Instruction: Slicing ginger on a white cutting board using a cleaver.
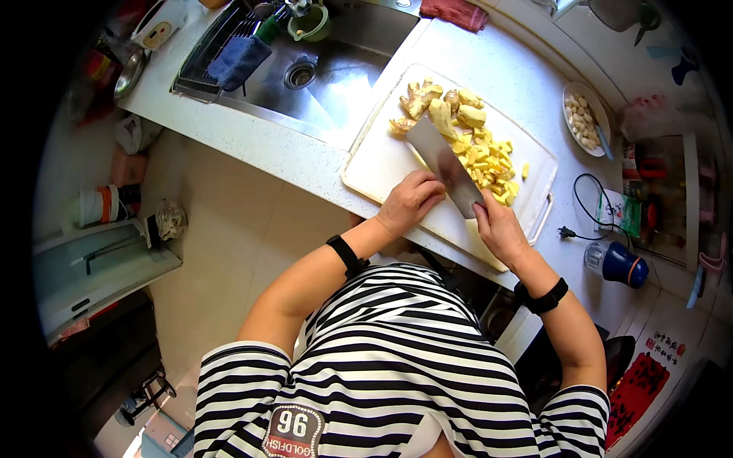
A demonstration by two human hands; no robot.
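Observation:
My right hand (pixel 499 228) grips the handle end of a cleaver (pixel 445 166), whose broad steel blade slants up and left over a white cutting board (pixel 381 154). My left hand (pixel 411 199) is just left of the blade, its fingers curled near the lower part; whether they hold anything cannot be seen. Chopped yellow ginger pieces (pixel 487 163) lie heaped right of the blade. Beyond the blade's tip are larger ginger chunks (pixel 441 117) and a knobby unpeeled ginger root (pixel 421 97). The cleaver's handle is mostly hidden in my right hand.
A steel sink (pixel 343 74) lies to the left, with a blue cloth (pixel 237 62) at its rack. At the right are a plate of peeled garlic cloves (pixel 582 120), a blue small appliance (pixel 624 264) and its black cord (pixel 578 192). A red cloth (pixel 455 14) lies at the back.

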